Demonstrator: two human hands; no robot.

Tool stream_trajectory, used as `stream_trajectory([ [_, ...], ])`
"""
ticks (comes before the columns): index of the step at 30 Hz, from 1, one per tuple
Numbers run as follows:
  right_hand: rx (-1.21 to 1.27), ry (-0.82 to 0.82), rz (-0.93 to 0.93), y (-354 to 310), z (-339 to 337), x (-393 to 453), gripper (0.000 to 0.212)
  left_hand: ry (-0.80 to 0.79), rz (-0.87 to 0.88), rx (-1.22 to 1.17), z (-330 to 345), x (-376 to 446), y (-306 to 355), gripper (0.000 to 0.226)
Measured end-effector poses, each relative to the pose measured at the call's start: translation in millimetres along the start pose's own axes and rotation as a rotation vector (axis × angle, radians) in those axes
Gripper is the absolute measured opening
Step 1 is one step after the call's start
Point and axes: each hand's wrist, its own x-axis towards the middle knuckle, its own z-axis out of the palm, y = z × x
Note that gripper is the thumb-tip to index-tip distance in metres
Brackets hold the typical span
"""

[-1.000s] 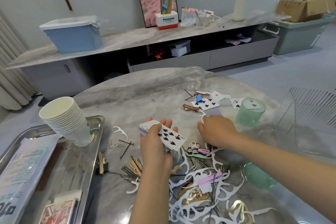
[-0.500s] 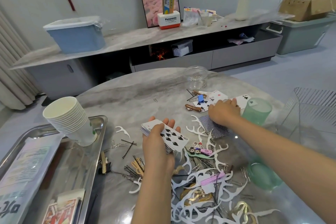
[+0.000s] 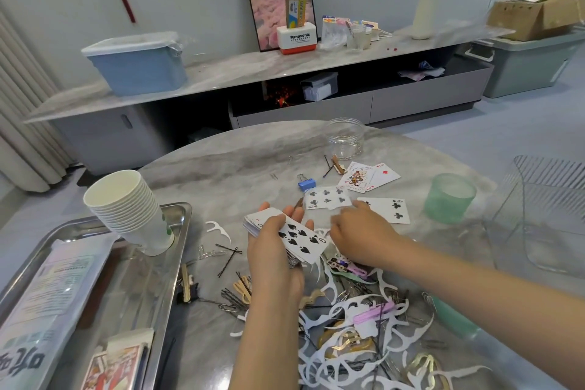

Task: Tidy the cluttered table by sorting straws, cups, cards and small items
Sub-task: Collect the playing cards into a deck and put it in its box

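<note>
The deck of cards lies face up in the left hand, nine of spades on top, thumb curled over it, fingers beneath. The right hand, at the deck's 3 o'clock, rests knuckles up on the worktop; whether its grip pinches anything cannot be told. Its fingertips touch the six of clubs; the four of clubs lies just beside. The green cup stands at 2 o'clock, stacked paper cups at 9 o'clock on the steel tray.
</note>
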Motion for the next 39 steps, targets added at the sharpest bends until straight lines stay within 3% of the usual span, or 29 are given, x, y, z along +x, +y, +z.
stream_trajectory([
  [7, -0.043, 0.073, -0.319, -16, 16, -6, 0.031, -0.007, 0.031, -0.013, -2, 2, 6, 0.035],
  [10, 0.216, 0.060, -0.369, -22, 9, -13, 0.036, -0.004, 0.041, -0.024, -4, 2, 10, 0.034],
  [12, 0.365, 0.110, -0.308, -20, 2, -10, 0.043, -0.001, 0.042, -0.027, -5, 3, 12, 0.035],
  [16, 0.332, 0.205, -0.062, -5, -4, 22, 0.038, 0.021, 0.054, -0.063, -9, 5, 18, 0.035],
  [19, 0.291, 0.160, 0.004, -3, -7, 48, 0.035, 0.030, 0.089, -0.069, -14, 7, 23, 0.033],
  [23, 0.102, 0.019, 0.043, -15, -14, 65, 0.059, 0.028, 0.095, -0.064, -19, 10, 26, 0.034],
  [29, 0.088, -0.104, 0.115, -20, -15, 69, 0.052, 0.041, 0.080, -0.046, -23, 11, 23, 0.032],
  [32, 0.283, -0.050, 0.162, -16, -15, 59, 0.028, 0.034, 0.060, -0.041, -23, 11, 21, 0.033],
  [37, 0.932, 0.334, 0.254, -11, -28, 22, 0.014, 0.038, 0.043, 0.000, -22, 14, 15, 0.033],
  [39, 1.297, 0.261, 0.240, -17, -39, 3, 0.011, 0.036, 0.057, 0.041, -21, 14, 10, 0.040],
])
